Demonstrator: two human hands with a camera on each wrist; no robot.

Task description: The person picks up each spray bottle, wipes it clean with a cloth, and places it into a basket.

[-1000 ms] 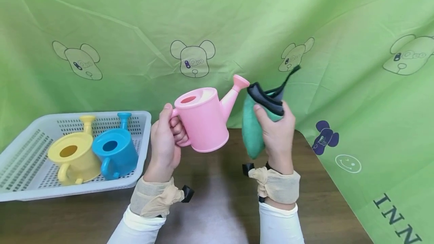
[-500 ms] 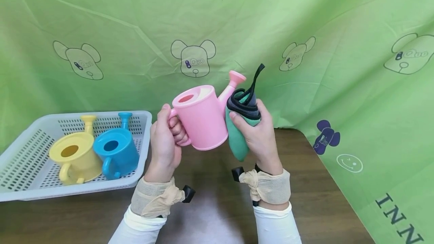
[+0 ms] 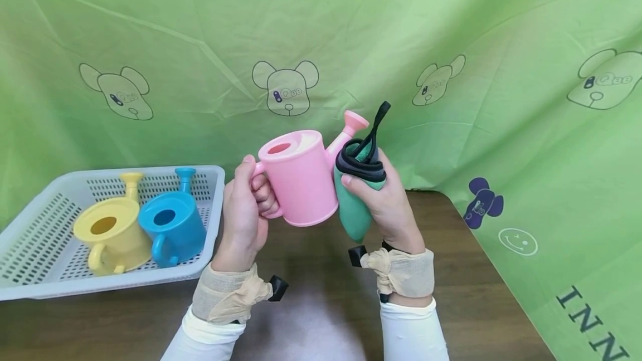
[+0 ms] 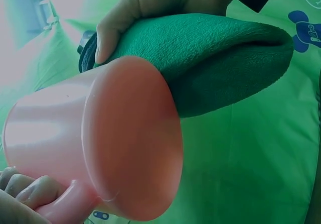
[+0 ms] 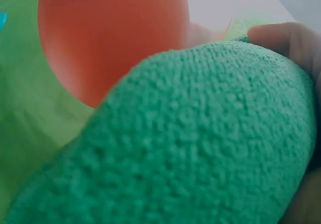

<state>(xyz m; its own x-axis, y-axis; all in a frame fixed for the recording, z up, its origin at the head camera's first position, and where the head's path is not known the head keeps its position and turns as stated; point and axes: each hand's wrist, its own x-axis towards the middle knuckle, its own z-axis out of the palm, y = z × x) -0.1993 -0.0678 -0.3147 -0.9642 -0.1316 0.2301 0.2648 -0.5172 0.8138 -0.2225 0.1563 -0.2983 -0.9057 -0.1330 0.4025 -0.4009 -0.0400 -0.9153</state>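
Observation:
My left hand [image 3: 246, 205] grips the handle of a pink watering can [image 3: 301, 183], held upright above the table with its spout toward the right. A folded green cloth [image 3: 354, 210] with dark edging and a black loop is bunched in my right hand [image 3: 391, 199], thumb across its near side. In the head view the cloth lies against the can's right side, below the spout. The left wrist view shows the can's base [image 4: 140, 138] with the cloth [image 4: 200, 53] right behind it. Green terry fabric [image 5: 190, 133] fills most of the right wrist view.
On the left of the wooden table [image 3: 311, 294] stands a white perforated basket [image 3: 150, 280]. Inside it are a yellow watering can [image 3: 117, 233] and a blue watering can [image 3: 175, 227]. A green printed curtain [image 3: 351, 27] hangs behind and along the right side.
My right hand has brought the cloth leftward from beyond the spout to the can's right side. During the last half second both hands dip slightly. The left hand keeps its grip.

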